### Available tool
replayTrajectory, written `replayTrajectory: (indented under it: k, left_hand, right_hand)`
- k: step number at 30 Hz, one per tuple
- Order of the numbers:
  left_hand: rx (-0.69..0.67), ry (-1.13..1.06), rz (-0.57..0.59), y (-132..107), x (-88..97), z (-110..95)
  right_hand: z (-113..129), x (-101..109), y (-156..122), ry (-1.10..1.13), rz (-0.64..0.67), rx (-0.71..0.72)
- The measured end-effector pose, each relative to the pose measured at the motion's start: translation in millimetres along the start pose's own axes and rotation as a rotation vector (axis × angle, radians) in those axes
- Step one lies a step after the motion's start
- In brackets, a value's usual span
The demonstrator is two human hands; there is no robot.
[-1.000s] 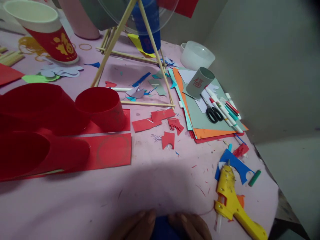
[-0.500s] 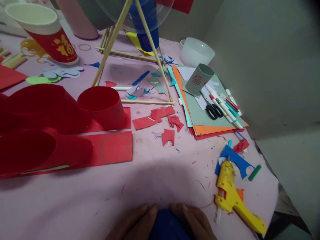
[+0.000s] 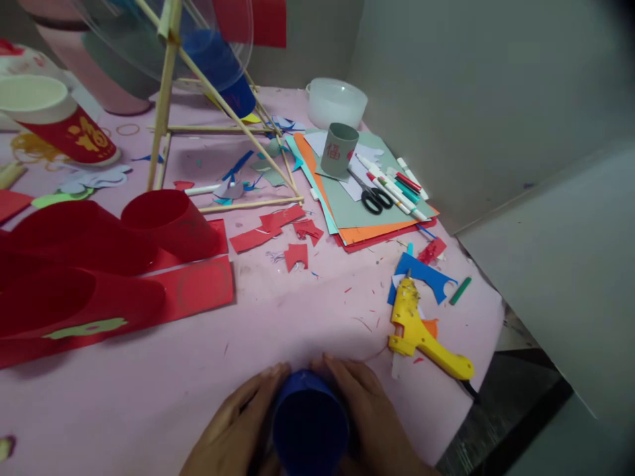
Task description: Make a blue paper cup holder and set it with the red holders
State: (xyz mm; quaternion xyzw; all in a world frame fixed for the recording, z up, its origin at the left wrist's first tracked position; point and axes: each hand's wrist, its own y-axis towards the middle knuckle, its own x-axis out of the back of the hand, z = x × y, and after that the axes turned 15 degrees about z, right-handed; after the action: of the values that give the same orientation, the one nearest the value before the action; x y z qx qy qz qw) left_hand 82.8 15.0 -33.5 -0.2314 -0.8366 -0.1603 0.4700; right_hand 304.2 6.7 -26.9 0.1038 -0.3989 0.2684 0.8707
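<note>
A dark blue paper tube [image 3: 308, 423] sits at the near edge of the pink table [image 3: 163, 390], its open end toward me. My left hand [image 3: 233, 430] wraps its left side with curled fingers. My right hand [image 3: 370, 420] curls round its right side. A yellow glue gun [image 3: 421, 327] lies just right of my hands on the table. Red paper rolls [image 3: 99, 258] lie to the left.
A wooden stick frame [image 3: 198, 125] holding a clear disc and a blue cup stands at the back. Coloured paper sheets [image 3: 362, 215] carry scissors [image 3: 374, 198], markers [image 3: 397, 188] and a grey paper tube [image 3: 338, 151]. A white bowl [image 3: 336, 102] and a red cup [image 3: 59, 122] stand behind. Paper scraps litter the middle.
The view has shifted down and right, so both hands and the blue tube now show more fully. The hands stay closed round the tube.
</note>
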Motion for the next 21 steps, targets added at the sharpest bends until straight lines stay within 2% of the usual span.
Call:
replayTrajectory:
  k: [2, 7, 15, 21]
  left_hand:
    - [-0.059, 0.057, 0.026, 3, 4.7, 0]
    - [-0.093, 0.083, 0.022, 8, 14.8, -6]
    - [-0.049, 0.020, 0.037, 9, 21.3, -15]
    - [-0.016, -0.015, 0.041, 8, 18.7, -15]
  right_hand:
    - [5, 2, 3, -0.002, -0.029, -0.011]
    - [17, 7, 8, 0.033, -0.109, -0.022]
    - [20, 8, 7, 0.068, -0.121, 0.006]
    - [21, 8, 5, 0.084, -0.112, -0.014]
